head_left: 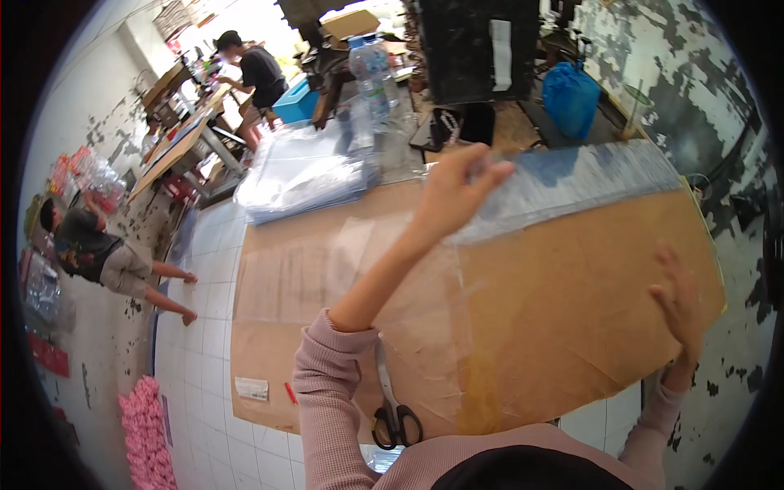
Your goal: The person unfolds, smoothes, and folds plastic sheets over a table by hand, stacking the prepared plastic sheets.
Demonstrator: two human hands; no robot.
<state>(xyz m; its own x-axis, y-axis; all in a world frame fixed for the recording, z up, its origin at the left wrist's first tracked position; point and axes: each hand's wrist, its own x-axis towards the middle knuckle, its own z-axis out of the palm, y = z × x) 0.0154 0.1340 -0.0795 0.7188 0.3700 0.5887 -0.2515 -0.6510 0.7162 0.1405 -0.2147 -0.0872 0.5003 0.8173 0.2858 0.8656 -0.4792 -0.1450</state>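
Observation:
My left hand (454,189) reaches across the table, its fingers curled toward the thumb. It is above the left end of a long stack of clear plastic sheets (572,184). Whatever may be between those fingertips is too blurred to make out. Over the right side of the table, my right hand (678,302) is held with its fingers apart, slightly blurred and with nothing in it. Scissors with black handles (395,420) lie near the front edge beside my left forearm. A thin clear sheet (359,269) seems to lie flat on the brown table covering (563,310).
Another pile of clear plastic (306,175) sits at the back left. Behind stand plastic bottles (371,77), a blue bag (569,98) and a black machine (461,53). A small red item (291,393) and white label (251,388) lie front left. Two people are farther left.

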